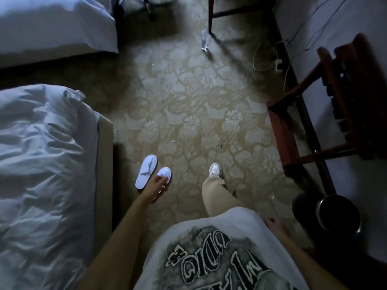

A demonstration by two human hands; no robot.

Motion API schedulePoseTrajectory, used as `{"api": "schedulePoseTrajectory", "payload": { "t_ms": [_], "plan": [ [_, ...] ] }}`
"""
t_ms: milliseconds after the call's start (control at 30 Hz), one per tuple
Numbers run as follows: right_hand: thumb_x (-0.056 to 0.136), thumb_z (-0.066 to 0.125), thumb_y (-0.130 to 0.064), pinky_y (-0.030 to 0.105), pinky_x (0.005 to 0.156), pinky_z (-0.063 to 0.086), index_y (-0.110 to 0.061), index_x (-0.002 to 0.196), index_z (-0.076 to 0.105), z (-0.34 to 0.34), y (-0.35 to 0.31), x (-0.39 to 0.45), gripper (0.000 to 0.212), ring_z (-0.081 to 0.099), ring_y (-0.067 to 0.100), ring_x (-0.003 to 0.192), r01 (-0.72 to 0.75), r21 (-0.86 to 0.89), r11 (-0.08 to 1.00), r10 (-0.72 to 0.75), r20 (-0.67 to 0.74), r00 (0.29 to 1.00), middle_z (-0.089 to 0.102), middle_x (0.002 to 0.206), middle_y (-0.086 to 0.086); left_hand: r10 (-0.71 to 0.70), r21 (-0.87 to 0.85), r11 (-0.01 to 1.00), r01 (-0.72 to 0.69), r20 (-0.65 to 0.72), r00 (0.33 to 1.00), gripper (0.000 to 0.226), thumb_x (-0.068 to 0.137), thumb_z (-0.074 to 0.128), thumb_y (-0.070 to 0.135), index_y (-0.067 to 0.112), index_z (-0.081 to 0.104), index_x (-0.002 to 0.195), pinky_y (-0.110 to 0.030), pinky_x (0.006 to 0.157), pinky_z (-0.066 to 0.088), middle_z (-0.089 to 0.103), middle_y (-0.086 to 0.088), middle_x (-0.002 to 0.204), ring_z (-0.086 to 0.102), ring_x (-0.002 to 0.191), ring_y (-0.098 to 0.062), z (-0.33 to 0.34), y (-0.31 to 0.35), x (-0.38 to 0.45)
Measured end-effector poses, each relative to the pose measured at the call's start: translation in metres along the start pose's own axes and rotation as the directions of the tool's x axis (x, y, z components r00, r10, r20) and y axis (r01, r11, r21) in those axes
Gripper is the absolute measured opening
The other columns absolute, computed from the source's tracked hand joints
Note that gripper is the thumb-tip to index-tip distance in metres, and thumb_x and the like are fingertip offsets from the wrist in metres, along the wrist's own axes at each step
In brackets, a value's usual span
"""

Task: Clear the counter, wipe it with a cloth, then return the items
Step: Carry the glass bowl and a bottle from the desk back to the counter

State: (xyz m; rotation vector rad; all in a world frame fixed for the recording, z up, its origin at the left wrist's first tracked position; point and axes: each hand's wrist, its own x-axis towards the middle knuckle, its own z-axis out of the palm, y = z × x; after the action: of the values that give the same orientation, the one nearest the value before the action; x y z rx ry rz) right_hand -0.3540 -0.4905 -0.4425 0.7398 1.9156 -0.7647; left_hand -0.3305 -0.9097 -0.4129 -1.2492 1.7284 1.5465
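Observation:
I look down at a patterned carpet in a dim bedroom. No counter and no cloth are in view. My left hand hangs at my side with loose, parted fingers and holds nothing; it shows in front of two white slippers lying on the floor. My right hand hangs by my right hip, fingers relaxed, with nothing in it. One foot in a white shoe is stepped forward.
A bed with rumpled white bedding fills the left, a second bed lies at the top left. A wooden luggage rack and a dark round bin stand along the right wall. A plastic bottle and cables lie ahead.

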Motion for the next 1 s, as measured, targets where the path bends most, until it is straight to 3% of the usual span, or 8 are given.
{"api": "schedulePoseTrajectory", "payload": {
  "t_ms": [167, 300, 433, 567, 700, 767, 867, 1000],
  "plan": [
    [0.099, 0.048, -0.022, 0.030, 0.067, 0.044, -0.010, 0.105, 0.058, -0.034, -0.242, 0.061, 0.017, 0.059, 0.022, 0.078, 0.231, -0.003, 0.973, -0.231, -0.015, 0.973, 0.064, 0.090, 0.009, -0.245, -0.079, 0.968, 0.237, -0.113, 0.963, 0.016, 0.103, 0.054, 0.017, 0.003, 0.060, 0.098, -0.015, 0.040, 0.038, 0.059, -0.010, 0.076, 0.053, 0.049, -0.012, -0.035, 0.024, 0.033],
    [0.100, 0.046, -0.025, 0.031, 0.071, 0.048, -0.014, 0.109, 0.058, -0.053, -0.422, 0.078, 0.019, 0.063, 0.019, 0.084, 0.416, -0.037, 0.908, -0.412, 0.095, 0.906, 0.066, 0.096, 0.005, -0.295, -0.098, 0.954, 0.282, -0.165, 0.941, 0.027, 0.101, 0.058, 0.022, 0.004, 0.062, 0.121, -0.023, 0.065, 0.045, 0.061, -0.011, 0.115, 0.057, 0.096, -0.025, -0.060, 0.075, 0.070],
    [0.100, 0.046, -0.027, 0.032, 0.073, 0.049, -0.018, 0.109, 0.058, -0.057, -0.548, 0.108, 0.018, 0.066, 0.020, 0.091, 0.479, -0.080, 0.874, -0.461, 0.173, 0.870, 0.067, 0.099, 0.003, -0.384, -0.149, 0.919, 0.365, -0.129, 0.914, 0.026, 0.094, 0.065, 0.027, 0.001, 0.068, 0.099, -0.028, 0.069, 0.046, 0.066, -0.020, 0.099, 0.057, 0.084, -0.025, -0.083, 0.144, 0.138],
    [0.099, 0.048, -0.032, 0.030, 0.065, 0.045, -0.015, 0.108, 0.059, -0.068, -0.610, 0.155, 0.023, 0.063, 0.020, 0.080, 0.334, -0.103, 0.937, -0.320, 0.132, 0.938, 0.069, 0.100, 0.012, -0.321, -0.175, 0.940, 0.294, -0.147, 0.936, 0.022, 0.102, 0.050, 0.007, 0.007, 0.059, 0.081, -0.026, 0.053, 0.037, 0.054, -0.010, 0.072, 0.052, 0.059, -0.017, -0.121, 0.269, 0.225],
    [0.101, 0.043, -0.025, 0.024, 0.054, 0.027, 0.001, 0.110, 0.059, -0.095, -0.650, 0.177, 0.032, 0.046, 0.018, 0.058, 0.114, 0.011, 0.993, -0.114, 0.072, 0.991, 0.056, 0.072, 0.008, -0.198, -0.142, 0.973, 0.182, -0.111, 0.974, 0.027, 0.104, 0.047, 0.006, 0.011, 0.049, 0.078, -0.014, 0.033, 0.028, 0.048, -0.005, 0.065, 0.044, 0.030, -0.003, -0.174, 0.421, 0.310],
    [0.101, 0.043, -0.018, 0.023, 0.054, 0.023, 0.009, 0.113, 0.057, -0.111, -0.690, 0.191, 0.033, 0.044, 0.019, 0.055, 0.058, 0.071, 0.996, -0.061, 0.032, 0.998, 0.052, 0.069, 0.008, -0.113, -0.091, 0.991, 0.102, -0.126, 0.986, 0.015, 0.104, 0.050, 0.012, 0.008, 0.053, 0.089, -0.016, 0.042, 0.032, 0.056, -0.006, 0.069, 0.051, 0.040, -0.006, -0.202, 0.505, 0.352],
    [0.100, 0.044, -0.015, 0.021, 0.053, 0.022, -0.002, 0.101, 0.057, -0.125, -0.763, 0.210, 0.019, 0.045, 0.018, 0.056, 0.048, 0.117, 0.992, -0.048, -0.005, 0.999, 0.053, 0.070, 0.008, 0.061, 0.017, 0.998, -0.059, -0.144, 0.988, 0.013, 0.103, 0.052, 0.021, 0.009, 0.058, 0.101, -0.024, 0.057, 0.041, 0.066, -0.008, 0.086, 0.060, 0.067, -0.015, -0.230, 0.629, 0.402],
    [0.101, 0.044, -0.021, 0.015, 0.045, 0.027, -0.011, 0.088, 0.053, -0.129, -0.886, 0.260, 0.019, 0.047, 0.014, 0.052, 0.071, 0.179, 0.981, -0.070, -0.009, 0.997, 0.053, 0.069, 0.005, 0.175, 0.068, 0.983, -0.169, -0.102, 0.979, 0.015, 0.104, 0.051, 0.024, 0.012, 0.059, 0.104, -0.025, 0.063, 0.045, 0.069, -0.004, 0.091, 0.064, 0.078, -0.017, -0.251, 0.745, 0.472]
  ]
}}
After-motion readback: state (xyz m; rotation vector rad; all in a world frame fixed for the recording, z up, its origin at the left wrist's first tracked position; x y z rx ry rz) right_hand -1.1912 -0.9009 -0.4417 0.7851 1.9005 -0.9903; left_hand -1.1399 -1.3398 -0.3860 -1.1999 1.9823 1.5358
